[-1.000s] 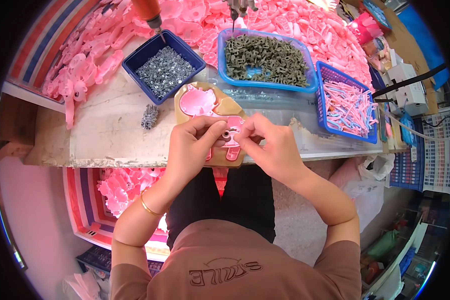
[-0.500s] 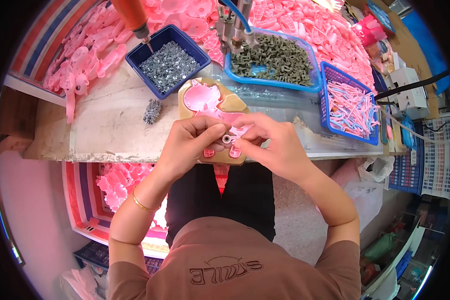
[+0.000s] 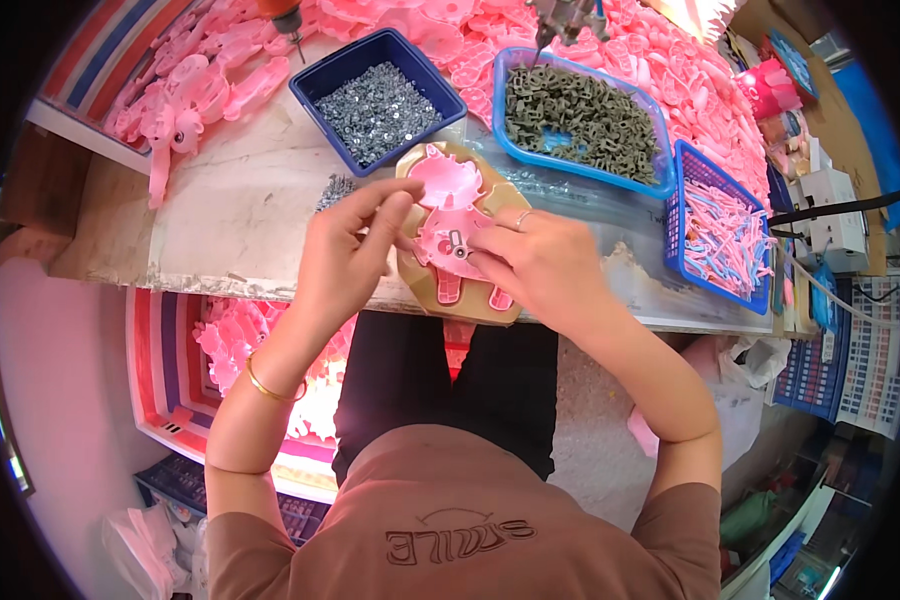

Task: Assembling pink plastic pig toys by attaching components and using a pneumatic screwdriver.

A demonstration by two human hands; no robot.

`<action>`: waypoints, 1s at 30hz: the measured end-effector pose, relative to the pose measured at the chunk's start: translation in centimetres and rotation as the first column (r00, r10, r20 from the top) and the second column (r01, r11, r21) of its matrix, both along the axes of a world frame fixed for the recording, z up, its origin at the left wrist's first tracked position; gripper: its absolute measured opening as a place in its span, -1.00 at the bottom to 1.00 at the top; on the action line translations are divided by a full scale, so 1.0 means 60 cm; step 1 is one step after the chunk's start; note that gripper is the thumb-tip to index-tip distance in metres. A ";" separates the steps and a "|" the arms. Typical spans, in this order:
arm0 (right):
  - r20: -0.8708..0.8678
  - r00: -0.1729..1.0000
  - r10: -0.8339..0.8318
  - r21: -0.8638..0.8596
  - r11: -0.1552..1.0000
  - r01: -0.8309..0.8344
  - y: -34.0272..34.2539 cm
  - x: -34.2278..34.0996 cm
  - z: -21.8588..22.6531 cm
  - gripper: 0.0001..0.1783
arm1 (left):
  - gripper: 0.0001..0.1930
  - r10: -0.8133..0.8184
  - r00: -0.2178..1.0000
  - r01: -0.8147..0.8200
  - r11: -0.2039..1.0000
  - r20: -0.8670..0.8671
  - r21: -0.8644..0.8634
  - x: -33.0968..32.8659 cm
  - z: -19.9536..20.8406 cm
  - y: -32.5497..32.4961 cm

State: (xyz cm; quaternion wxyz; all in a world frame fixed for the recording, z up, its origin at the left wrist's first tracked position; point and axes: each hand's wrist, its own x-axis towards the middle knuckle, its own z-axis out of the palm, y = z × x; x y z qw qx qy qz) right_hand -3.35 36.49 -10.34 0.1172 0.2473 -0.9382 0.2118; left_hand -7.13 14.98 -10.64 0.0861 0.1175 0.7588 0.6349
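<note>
Head view: a long bench carries a heap of pink plastic parts along its far edge. Nearer the worker stand a light blue tray of dark green pieces, a dark blue bin of small metal pieces left of it, and a blue basket of pink and blue strips towards the near right corner. At the middle of the near edge sits a tan block with a pink animal-shaped shell in it, hollow side up. The right hand is narrowed, thumb and fingers at the shell's body; whether they pinch anything I cannot tell. The left hand is loosely parted beside the shell, with nothing visible in it. A small grey ringed piece lies in the body hollow, just beside the right fingertips. Placing this piece seems the step in hand; it calls for fine alignment and light pressure.
</note>
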 end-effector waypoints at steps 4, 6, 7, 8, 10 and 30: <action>0.049 0.997 -0.064 0.090 0.994 0.059 -0.017 -0.012 -0.015 -0.84 | -0.80 0.030 0.961 -0.084 0.978 -0.274 -0.189 -0.002 -0.020 -0.016; 0.085 0.995 -0.059 0.111 0.993 0.049 -0.019 -0.020 -0.021 -0.85 | -0.81 0.002 0.942 -0.089 0.965 -0.335 -0.246 0.004 -0.018 -0.016; 0.121 0.991 -0.057 0.132 0.990 0.041 -0.020 -0.023 -0.022 -0.86 | -0.83 -0.032 0.919 -0.096 0.948 -0.393 -0.302 0.005 -0.018 -0.015; 0.123 0.991 -0.057 0.133 0.990 0.040 -0.020 -0.025 -0.022 -0.86 | -0.83 -0.032 0.920 -0.096 0.949 -0.391 -0.302 0.004 -0.021 -0.014; 0.183 0.982 -0.049 0.153 0.988 0.020 -0.021 -0.030 -0.021 -0.84 | -0.85 -0.119 0.794 -0.102 0.941 -0.596 -0.324 0.001 -0.031 -0.012; 0.265 0.957 0.117 0.254 0.949 -0.186 -0.017 -0.048 -0.020 -0.81 | -0.63 -0.518 0.623 -0.060 0.716 -0.586 -0.696 0.031 -0.069 0.011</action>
